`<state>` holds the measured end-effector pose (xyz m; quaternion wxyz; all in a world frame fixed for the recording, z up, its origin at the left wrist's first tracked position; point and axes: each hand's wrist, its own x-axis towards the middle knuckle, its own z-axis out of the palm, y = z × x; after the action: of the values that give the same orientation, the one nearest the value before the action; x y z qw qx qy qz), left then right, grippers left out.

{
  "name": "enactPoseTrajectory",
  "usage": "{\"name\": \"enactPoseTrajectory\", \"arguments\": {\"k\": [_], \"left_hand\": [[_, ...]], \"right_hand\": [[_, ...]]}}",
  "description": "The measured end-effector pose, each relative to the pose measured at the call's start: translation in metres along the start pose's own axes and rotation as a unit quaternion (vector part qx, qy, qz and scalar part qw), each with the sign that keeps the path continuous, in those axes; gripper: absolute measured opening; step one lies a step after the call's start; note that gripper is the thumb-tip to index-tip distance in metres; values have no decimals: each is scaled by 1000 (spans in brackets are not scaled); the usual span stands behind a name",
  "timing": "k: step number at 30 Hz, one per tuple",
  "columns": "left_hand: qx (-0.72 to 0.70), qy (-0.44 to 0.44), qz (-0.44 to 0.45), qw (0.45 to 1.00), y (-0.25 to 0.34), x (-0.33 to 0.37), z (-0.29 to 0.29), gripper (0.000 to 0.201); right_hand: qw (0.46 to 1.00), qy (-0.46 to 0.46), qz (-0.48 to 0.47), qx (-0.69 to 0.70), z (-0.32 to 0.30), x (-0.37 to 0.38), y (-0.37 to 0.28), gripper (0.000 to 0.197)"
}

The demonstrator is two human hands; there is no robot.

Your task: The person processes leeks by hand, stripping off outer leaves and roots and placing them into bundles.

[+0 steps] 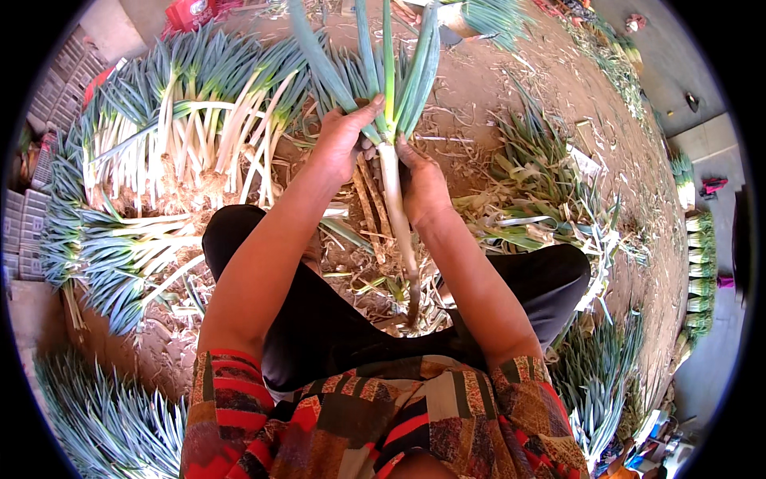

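A long green onion [389, 180] hangs upright in front of me, its green leaves fanned out at the top and its white stalk tapering to a brownish root end between my knees. My left hand [345, 136] is closed on the leaves at the left, just above where they part from the stalk. On the other side my right hand [421, 180] grips the same onion at the top of the white stalk, thumb up against the leaf base. Some of the fingers are hidden behind the onion.
A big pile of green onions [191, 152] lies at my left, with more leafy bunches [104, 423] behind it. Peeled leaf scraps [535, 191] heap up at my right. Tied bundles [700, 279] line the far right edge. Grey crates [32, 223] stand far left.
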<state>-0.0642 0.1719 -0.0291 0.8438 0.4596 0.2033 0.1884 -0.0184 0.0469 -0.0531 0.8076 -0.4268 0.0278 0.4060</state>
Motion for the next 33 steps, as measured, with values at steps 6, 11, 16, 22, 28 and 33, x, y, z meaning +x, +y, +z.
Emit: {"name": "enactPoseTrajectory", "arguments": {"k": [6, 11, 16, 22, 28, 33], "left_hand": [[5, -2, -37, 999, -5, 2, 20, 26], [-38, -13, 71, 997, 23, 14, 7, 29], [-110, -37, 70, 991, 16, 27, 0, 23], [-132, 44, 14, 990, 3, 33, 3, 38], [-114, -6, 16, 993, -4, 32, 11, 49], [-28, 18, -77, 996, -4, 26, 16, 40]], "right_hand": [[993, 92, 5, -77, -49, 2, -29, 26], [899, 263, -53, -345, -132, -20, -77, 28], [598, 237, -24, -766, -183, -33, -133, 38], [718, -53, -253, -646, -83, -34, -79, 57], [900, -95, -118, -408, -31, -31, -40, 40], [979, -132, 51, -145, -25, -30, -55, 33]]}}
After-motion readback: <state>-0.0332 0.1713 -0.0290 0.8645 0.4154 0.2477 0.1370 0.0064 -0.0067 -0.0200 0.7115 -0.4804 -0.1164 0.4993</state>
